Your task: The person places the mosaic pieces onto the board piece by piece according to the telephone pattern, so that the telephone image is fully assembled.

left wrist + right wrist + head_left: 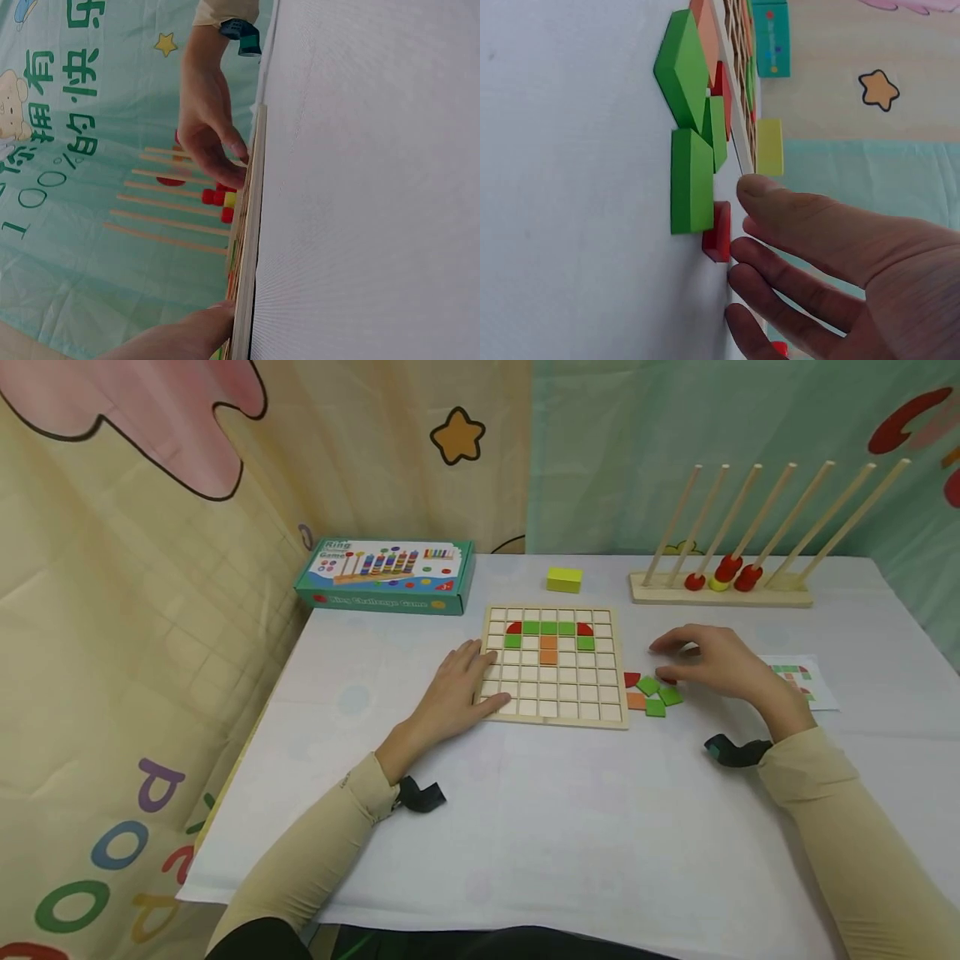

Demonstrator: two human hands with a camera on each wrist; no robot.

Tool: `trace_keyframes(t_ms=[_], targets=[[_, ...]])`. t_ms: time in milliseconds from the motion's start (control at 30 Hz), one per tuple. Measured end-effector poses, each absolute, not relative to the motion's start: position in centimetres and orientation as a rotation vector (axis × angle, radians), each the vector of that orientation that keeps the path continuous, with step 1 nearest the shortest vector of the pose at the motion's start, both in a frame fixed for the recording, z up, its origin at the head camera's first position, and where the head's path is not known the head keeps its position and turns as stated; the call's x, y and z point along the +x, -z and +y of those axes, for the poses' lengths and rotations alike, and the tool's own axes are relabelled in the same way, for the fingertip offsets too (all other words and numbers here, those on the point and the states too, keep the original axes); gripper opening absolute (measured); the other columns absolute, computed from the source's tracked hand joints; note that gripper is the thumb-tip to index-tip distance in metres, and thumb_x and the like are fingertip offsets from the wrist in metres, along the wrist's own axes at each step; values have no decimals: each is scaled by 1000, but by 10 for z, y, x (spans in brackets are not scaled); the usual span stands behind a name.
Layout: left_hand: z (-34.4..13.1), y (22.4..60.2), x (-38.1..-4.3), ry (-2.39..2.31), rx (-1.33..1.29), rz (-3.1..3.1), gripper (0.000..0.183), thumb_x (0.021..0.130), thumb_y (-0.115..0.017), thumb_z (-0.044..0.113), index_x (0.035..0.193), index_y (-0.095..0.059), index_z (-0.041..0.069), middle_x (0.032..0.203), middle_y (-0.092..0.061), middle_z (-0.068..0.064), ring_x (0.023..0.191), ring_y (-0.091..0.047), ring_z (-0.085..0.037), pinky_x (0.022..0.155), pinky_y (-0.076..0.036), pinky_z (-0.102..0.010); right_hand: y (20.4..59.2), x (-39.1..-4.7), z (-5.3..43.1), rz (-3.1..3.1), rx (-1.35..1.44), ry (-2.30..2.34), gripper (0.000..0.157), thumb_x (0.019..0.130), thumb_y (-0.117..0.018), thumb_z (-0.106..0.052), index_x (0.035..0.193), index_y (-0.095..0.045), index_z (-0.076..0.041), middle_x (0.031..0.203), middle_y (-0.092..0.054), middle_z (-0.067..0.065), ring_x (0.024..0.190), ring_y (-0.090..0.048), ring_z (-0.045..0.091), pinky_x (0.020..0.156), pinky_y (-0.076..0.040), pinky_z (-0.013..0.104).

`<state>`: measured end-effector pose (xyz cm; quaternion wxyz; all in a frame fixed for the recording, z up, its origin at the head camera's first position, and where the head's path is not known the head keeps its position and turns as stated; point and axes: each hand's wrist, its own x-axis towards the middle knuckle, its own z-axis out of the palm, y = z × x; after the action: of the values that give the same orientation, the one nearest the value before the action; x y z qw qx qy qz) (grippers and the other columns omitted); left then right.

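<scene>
A square wooden grid board [530,691] lies on the table, with green, red and orange tiles set in its upper rows. My left hand [450,689] rests on its left edge, fingers spread and thumb over the lower left cells. To the right of the board lie several loose tiles: green squares [655,708], an orange square [636,701] and a red quarter-round [632,679]. My right hand [720,667] hovers over these with loosely bent, parted fingers. Just by its fingertips is another red tile [718,234]; nothing shows between thumb and fingers.
Beyond the board sit a green game box [386,602] and a yellow block [564,580]. A wooden peg stand [720,597] with several red beads and a yellow one stands at the back right. A printed pattern card [823,693] lies partly hidden behind my right wrist.
</scene>
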<state>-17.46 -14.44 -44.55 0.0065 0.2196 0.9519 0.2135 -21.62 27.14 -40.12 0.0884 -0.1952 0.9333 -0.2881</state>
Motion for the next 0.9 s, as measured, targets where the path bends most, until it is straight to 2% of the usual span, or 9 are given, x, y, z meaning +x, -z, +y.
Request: trace_keyframes(t_ms=[100, 200, 267, 333, 600, 800, 900], targets=[[-145, 446, -174, -670, 683, 2979, 77, 102, -64, 52, 159, -42, 6, 170, -28, -23, 162, -20, -38, 133, -13, -51, 400, -216, 277, 2779, -596, 809, 41, 90, -86, -17, 126, -73, -3, 124, -73, 16, 119, -65, 33, 104, -55, 53], [-145, 446, -173, -670, 686, 2981, 77, 102, -64, 53, 159, -42, 6, 170, -28, -23, 162, -20, -38, 133, -13, -51, 400, -217, 281, 2767, -588, 776, 34, 88, -87, -15, 119, -77, -6, 116, -76, 10, 108, -68, 27, 93, -59, 32], [-145, 446, -174, -670, 690, 2982, 77, 102, -64, 53, 159, -42, 6, 170, -28, -23, 162, -20, -38, 133, -13, -51, 401, -217, 282, 2751, -581, 769, 30, 87, -88, -15, 114, -78, -8, 108, -76, 7, 100, -67, 23, 84, -55, 20], [-145, 446, -174, -670, 693, 2984, 77, 101, -64, 52, 159, -42, 6, 170, -28, -23, 162, -20, -38, 133, -13, -51, 402, -218, 282, 2731, -586, 779, 27, 88, -87, -15, 111, -77, -7, 103, -75, 5, 94, -65, 21, 77, -52, 15], [-145, 447, -175, -660, 692, 2984, 76, 102, -64, 52, 159, -42, 6, 170, -29, -23, 162, -21, -38, 133, -13, -51, 405, -219, 281, 2738, -638, 756, 27, 87, -88, -16, 108, -75, -7, 93, -68, 4, 86, -60, 18, 72, -50, 21], [-145, 448, -175, -658, 694, 2985, 77, 102, -63, 52, 159, -42, 5, 170, -28, -23, 162, -21, -38, 133, -13, -52, 402, -219, 278, 2776, -671, 757, 15, 91, -85, -14, 102, -76, -10, 93, -71, 2, 87, -62, 18, 71, -50, 22], [-145, 447, -175, -656, 700, 2989, 77, 102, -63, 52, 159, -42, 5, 170, -28, -24, 162, -21, -38, 133, -13, -51, 398, -218, 272, 2821, -674, 782, 11, 93, -82, -11, 104, -78, -11, 92, -71, 2, 87, -63, 19, 71, -50, 22]])
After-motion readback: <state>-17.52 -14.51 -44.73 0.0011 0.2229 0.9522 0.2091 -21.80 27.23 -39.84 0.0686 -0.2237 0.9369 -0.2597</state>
